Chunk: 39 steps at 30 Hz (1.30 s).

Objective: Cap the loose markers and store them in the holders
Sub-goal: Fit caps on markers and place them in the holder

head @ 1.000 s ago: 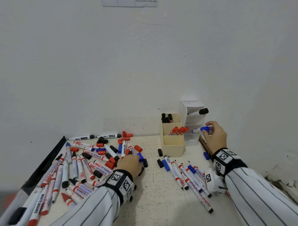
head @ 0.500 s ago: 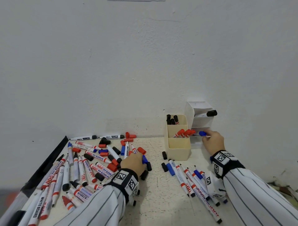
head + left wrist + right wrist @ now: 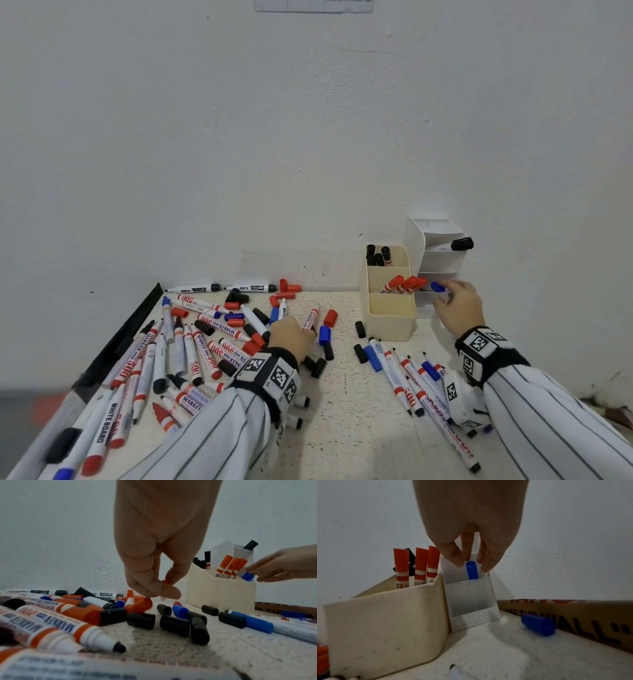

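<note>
Blue-capped marker seated in white holder, right hand releasing; left hand pinching red cap; next, matching uncapped marker.

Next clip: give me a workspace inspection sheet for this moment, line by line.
Surface: speckled pale tabletop, against a white wall.
Job's things: cream holder holds red-capped and black-capped markers; white holder holds one black-capped marker and the blue-capped marker.
Clutter: loose markers and caps at left; more markers at right; blue cap by a cardboard strip.
Hands: left hand pinches something red over the pile; right hand fingertips around the blue-capped marker, contact unclear.
Cables: nothing seen.
Surroundings: paper sheet on the wall.
</note>
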Motion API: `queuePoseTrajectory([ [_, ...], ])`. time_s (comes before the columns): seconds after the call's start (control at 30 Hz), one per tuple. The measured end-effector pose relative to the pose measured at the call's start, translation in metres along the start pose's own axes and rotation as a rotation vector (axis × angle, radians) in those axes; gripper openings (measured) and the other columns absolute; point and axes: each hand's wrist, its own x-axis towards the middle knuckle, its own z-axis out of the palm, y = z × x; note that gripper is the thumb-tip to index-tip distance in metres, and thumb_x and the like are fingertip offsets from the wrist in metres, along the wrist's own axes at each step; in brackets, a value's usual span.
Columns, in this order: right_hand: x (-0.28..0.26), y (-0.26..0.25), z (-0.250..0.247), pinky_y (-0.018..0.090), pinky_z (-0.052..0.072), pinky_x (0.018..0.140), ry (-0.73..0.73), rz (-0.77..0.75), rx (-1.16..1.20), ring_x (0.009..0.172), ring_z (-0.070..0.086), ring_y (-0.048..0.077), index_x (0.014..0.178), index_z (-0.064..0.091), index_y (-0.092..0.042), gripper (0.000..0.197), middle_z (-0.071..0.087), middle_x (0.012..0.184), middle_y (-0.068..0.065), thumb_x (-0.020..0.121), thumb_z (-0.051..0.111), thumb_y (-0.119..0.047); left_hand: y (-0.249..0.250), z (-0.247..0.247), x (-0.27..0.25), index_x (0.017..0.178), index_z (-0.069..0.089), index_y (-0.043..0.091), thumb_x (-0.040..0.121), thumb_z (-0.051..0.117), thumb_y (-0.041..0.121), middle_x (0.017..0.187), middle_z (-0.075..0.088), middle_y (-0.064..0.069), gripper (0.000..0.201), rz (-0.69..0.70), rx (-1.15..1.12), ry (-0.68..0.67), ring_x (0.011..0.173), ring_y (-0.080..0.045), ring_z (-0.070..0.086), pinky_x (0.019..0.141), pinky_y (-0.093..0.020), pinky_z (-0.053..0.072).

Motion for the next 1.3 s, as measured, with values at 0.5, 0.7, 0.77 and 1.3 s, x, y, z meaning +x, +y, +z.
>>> queuePoseTrajectory([
  [0.5, -0.065, -0.093, 0.026, 0.014, 0.039, 0.063, -0.317, -0.122, 0.198, 0.076, 0.053, 0.017, 0.073, 0.056, -0.015, 0.02, 0.056, 0.077, 0.002, 0.083, 0.054, 0.002, -0.044, -0.053, -0.035, 0.108, 0.053, -0.007, 0.098, 0.038, 0.014, 0.069, 0.053, -0.008, 0.028, -0.109, -0.588, -0.045, 0.056, -0.019, 0.054, 0.05, -0.028, 0.049],
  [0.7, -0.107, -0.124, 0.061, 0.025, 0.044, 0.091, -0.97, -0.163, -0.185, 0.109, 0.053, 0.015, 0.119, 0.058, -0.028, 0.037, 0.053, 0.124, 0.001, 0.085, 0.053, -0.016, -0.075, -0.076, -0.046, 0.088, 0.053, 0.002, 0.097, 0.033, 0.005, 0.065, 0.047, -0.004, 0.021, -0.26, -0.828, -0.174, 0.05, -0.012, 0.039, 0.047, -0.021, 0.036],
  [0.77, -0.117, -0.133, 0.067, 0.022, 0.041, 0.095, -0.926, -0.186, -0.197, 0.115, 0.051, 0.015, 0.121, 0.058, -0.024, 0.037, 0.051, 0.13, 0.002, 0.086, 0.054, -0.015, -0.085, -0.082, -0.051, 0.096, 0.051, 0.002, 0.094, 0.034, 0.0, 0.071, 0.051, -0.006, 0.017, -0.275, -0.902, -0.221, 0.05, -0.012, 0.044, 0.042, -0.019, 0.04],
  [1.3, -0.112, -0.143, 0.1, 0.027, 0.037, 0.103, -0.722, -0.236, -0.156, 0.121, 0.044, 0.019, 0.123, 0.055, -0.021, 0.036, 0.045, 0.128, 0.002, 0.091, 0.042, -0.009, -0.109, -0.085, -0.064, 0.116, 0.039, 0.009, 0.095, 0.034, 0.015, 0.071, 0.042, -0.005, 0.022, -0.358, -0.82, -0.184, 0.054, -0.012, 0.041, 0.05, -0.022, 0.04],
])
